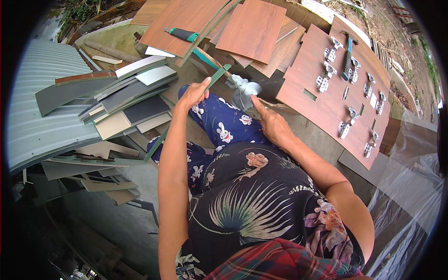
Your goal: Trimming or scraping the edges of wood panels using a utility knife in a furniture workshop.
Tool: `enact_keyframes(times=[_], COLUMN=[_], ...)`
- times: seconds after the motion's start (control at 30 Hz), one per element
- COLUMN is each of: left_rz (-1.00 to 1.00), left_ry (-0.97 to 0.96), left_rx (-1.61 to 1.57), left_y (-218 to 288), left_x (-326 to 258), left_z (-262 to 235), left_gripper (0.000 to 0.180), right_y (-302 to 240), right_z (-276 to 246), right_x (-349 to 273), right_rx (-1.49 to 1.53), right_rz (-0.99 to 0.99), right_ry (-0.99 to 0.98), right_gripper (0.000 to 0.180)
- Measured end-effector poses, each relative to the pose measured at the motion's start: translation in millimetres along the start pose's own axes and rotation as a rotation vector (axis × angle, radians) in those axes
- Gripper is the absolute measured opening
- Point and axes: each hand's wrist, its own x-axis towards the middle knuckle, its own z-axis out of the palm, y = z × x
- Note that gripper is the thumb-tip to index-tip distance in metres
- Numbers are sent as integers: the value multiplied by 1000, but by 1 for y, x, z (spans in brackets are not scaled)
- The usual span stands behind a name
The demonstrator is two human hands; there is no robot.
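The fingers (204, 85) of the left hand (193, 94) are curled around a long, thin green strip (219, 74), thumb pressed on its upper face, so the hand grips it near its far end while the rest of the strip (156, 144) runs back and down past the person's knee. The left forearm rises straight from the lower edge, elbow bent, wrist cocked back. The right hand (270, 123) lies just beside it over the lap, the index finger (256, 105) stretched out straight toward a crumpled whitish cloth (245, 91) and the other fingers folded loosely under; it holds nothing. Both hands hover above trousers (224, 126) of dark blue fabric printed with small white rabbits. To the left, a loose stack of flat offcuts (126, 100) in grey, cream and pale green leans over a ribbed, corrugated metal sheet (37, 121). To the right lies a smooth reddish-brown wood-grain panel (317, 105) carrying several shiny metal hinges (347, 123) laid out in rows, with a hammer (347, 56) with a teal handle among them. Farther off, more wood-grain boards (254, 28) overlap one another, and a tool with a green-and-black handle (182, 33) rests on one board. At the right edge, clear crinkled plastic sheeting (415, 186) covers the ground.
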Motion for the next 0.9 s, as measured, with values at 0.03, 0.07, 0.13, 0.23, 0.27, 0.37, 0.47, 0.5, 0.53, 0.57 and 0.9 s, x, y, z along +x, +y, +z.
enact_keyframes(times=[0.03,0.07,0.13,0.23,0.27,0.37,0.47,0.5,0.53,0.57,0.9], left_rz=[12,23,24,14,-4,-6,-8,-9,-3,4,-5], left_ry=[-2,-2,7,12,9,-4,-22,-25,-30,-35,-13], left_rx=[10,21,22,21,14,21,-5,-7,2,11,8], left_y=[3,6,4,6,6,5,3,3,3,2,1], left_x=[0,-1,-2,-4,-5,-6,-4,-2,0,1,-2], left_z=[1,2,2,4,5,5,3,2,1,0,1], left_gripper=[84,84,85,84,82,82,82,82,85,88,87], right_y=[-3,-5,-9,-15,-16,-12,-4,-3,-4,-7,-10], right_z=[2,4,14,21,21,16,14,13,13,14,4], right_x=[7,21,51,76,73,49,20,16,18,25,34], right_rx=[1,-13,-22,-44,-39,-38,-28,-15,-16,-35,-14], right_rz=[4,-5,-16,-112,-81,-41,-12,0,3,0,-15], right_ry=[0,15,29,159,122,58,17,10,10,9,26], right_gripper=[80,81,81,77,80,83,84,84,84,84,81])
